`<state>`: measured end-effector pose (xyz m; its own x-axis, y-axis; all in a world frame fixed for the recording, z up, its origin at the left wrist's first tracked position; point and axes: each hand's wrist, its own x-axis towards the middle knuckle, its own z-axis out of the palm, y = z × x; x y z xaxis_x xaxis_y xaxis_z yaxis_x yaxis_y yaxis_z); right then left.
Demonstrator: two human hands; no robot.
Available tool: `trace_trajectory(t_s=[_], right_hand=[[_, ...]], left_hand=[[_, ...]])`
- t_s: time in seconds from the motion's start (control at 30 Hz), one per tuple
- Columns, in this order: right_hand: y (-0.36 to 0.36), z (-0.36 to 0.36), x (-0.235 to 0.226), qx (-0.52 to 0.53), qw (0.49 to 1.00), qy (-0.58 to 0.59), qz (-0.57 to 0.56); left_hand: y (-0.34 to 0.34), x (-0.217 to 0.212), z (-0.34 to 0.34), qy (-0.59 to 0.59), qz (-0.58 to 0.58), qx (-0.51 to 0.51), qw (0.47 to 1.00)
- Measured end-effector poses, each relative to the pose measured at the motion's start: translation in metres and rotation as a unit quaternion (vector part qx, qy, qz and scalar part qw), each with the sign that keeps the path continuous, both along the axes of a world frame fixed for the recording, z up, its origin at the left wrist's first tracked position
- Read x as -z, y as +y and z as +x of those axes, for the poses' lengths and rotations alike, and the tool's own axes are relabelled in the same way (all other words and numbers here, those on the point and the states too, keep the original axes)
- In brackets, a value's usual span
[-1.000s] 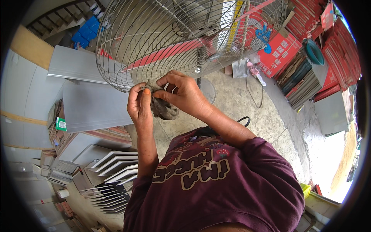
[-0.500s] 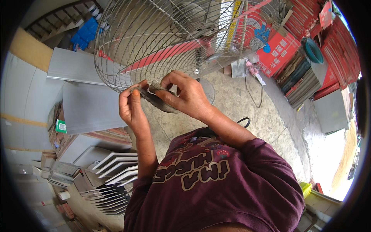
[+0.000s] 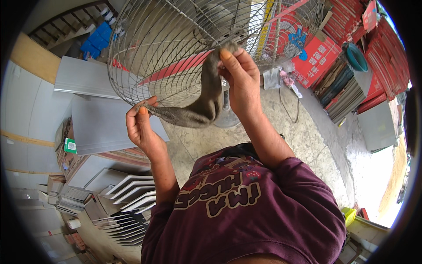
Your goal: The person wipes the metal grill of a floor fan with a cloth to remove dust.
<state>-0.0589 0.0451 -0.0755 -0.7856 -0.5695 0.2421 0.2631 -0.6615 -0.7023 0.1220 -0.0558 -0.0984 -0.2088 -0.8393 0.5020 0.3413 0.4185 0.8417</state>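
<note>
A long, soft grey-brown cloth (image 3: 200, 110), dusty-looking, hangs in a bent curve between my two hands. My left hand (image 3: 145, 132) pinches one end between thumb and fingers, close to the lower left rim of a large wire fan guard (image 3: 167, 57). Higher up and to the right, my right hand (image 3: 241, 79) grips the other end, in front of the guard's middle. The cloth's fold sags below the hands. Behind the wire guard, the fan's hub (image 3: 224, 31) is partly visible, and its round base (image 3: 228, 119) stands on the floor behind the cloth.
Grey panels (image 3: 110, 119) lie stacked on the left, above white tile samples in a rack (image 3: 132, 189). Red cartons (image 3: 316, 57) and a teal basin (image 3: 356, 57) stand at the right. Blue boxes (image 3: 96, 39) sit near a staircase railing (image 3: 57, 28) at the far left.
My hands were close together with the cloth bunched between them. My right hand has since moved up and right, my left slightly left, and the cloth is drawn out long.
</note>
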Motion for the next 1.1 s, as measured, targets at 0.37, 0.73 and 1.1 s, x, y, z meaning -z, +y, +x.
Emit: trace_trajectory(t_s=[0.37, 0.73, 1.1], right_hand=[[-0.047, 0.019, -0.044, 0.131, 0.979, 0.146, -0.057], [-0.077, 0.048, -0.014, 0.246, 0.869, 0.423, 0.067], [-0.086, 0.060, 0.017, 0.179, 0.851, 0.481, 0.113]], left_hand=[[-0.004, -0.003, 0.012, 0.016, 0.003, -0.020, 1.000], [-0.012, 0.003, 0.024, 0.021, 0.017, -0.034, 0.999], [-0.017, 0.006, 0.026, 0.018, 0.036, -0.026, 0.999]])
